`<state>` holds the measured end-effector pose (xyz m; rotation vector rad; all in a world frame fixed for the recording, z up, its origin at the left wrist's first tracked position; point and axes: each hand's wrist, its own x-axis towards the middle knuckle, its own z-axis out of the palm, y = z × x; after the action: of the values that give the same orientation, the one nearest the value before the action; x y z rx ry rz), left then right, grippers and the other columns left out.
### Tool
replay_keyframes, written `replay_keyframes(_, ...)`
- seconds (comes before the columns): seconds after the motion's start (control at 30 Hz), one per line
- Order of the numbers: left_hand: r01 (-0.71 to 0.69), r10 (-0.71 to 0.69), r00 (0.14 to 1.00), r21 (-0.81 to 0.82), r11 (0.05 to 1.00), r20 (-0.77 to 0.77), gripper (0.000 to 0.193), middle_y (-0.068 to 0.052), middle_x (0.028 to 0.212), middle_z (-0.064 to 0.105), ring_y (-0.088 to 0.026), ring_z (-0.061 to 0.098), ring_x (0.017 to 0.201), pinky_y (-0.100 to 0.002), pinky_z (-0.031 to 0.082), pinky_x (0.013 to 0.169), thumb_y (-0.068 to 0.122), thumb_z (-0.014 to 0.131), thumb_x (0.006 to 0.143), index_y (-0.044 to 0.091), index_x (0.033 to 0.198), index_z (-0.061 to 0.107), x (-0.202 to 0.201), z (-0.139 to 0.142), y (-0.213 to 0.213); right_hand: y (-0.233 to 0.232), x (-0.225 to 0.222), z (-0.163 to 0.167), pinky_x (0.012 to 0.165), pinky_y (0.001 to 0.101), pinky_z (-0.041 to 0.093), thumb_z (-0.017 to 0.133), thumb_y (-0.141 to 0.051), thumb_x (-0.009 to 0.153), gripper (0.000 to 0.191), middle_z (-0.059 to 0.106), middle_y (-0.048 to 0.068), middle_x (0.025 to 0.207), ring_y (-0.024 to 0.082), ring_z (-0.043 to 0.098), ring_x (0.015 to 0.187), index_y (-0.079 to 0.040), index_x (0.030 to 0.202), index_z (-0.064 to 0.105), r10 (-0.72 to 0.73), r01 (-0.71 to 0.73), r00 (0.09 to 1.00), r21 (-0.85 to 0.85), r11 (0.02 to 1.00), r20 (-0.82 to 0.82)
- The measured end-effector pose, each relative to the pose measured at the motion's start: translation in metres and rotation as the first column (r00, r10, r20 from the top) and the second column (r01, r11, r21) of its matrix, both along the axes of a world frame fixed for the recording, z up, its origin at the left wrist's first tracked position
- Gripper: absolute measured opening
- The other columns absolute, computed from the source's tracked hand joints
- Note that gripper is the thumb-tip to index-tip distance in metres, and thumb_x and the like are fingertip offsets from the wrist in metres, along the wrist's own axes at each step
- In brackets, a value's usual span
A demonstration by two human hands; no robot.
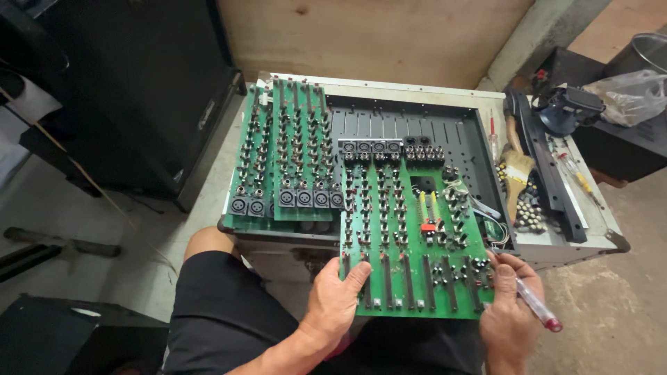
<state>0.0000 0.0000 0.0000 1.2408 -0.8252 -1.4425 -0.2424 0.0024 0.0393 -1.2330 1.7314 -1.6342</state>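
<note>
Grasping the green circuit board (410,236): left hand (333,302) at its near-left corner; right hand (511,316), clutching a pen (536,305), at its near-right edge.

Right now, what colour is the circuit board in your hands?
Green, with black sliders, in the head view: circuit board.

The left hand (332,300) grips the near left corner of a large green circuit board (410,236), thumb lying on its top face. The right hand (511,316) steadies the board's near right corner while pinching a clear pen with a red tip (536,306). Beyond the left hand, two narrower green boards (285,160) lie on the open grey chassis (417,128). Beyond the right hand lie a paintbrush (516,173) and loose knobs (529,212).
</note>
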Motion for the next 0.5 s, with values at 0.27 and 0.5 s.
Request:
replay_keyframes(0.27,0.013,-0.023,0.936,-0.029,0.999,-0.351,0.035,-0.003,0.105,0.076,-0.009,0.066,0.090,-0.026,0.055,0.083,0.030,0.067,0.095,0.002,0.115,0.071,0.000,-0.004,0.004,0.002,0.016,0.030,0.098,0.0257,0.050,0.055,-0.017,0.113,0.029,0.069,0.013,0.121,0.015,0.065,0.111,0.007,0.130,0.052,0.013,-0.028,0.991,-0.109,0.994,-0.136)
replay_keyframes(0.5,0.051,-0.110,0.900,-0.148,0.988,-0.422,0.037,-0.002,0.107,0.075,-0.008,0.067,0.093,-0.026,0.056,0.086,0.032,0.066,0.097,0.001,0.117,0.069,0.000,0.004,-0.006,0.005,0.020,0.056,0.101,0.0265,0.050,0.055,-0.016,0.115,0.029,0.067,0.015,0.121,0.016,0.064,0.112,0.007,0.132,0.052,-0.005,-0.031,0.964,-0.132,0.991,-0.267)
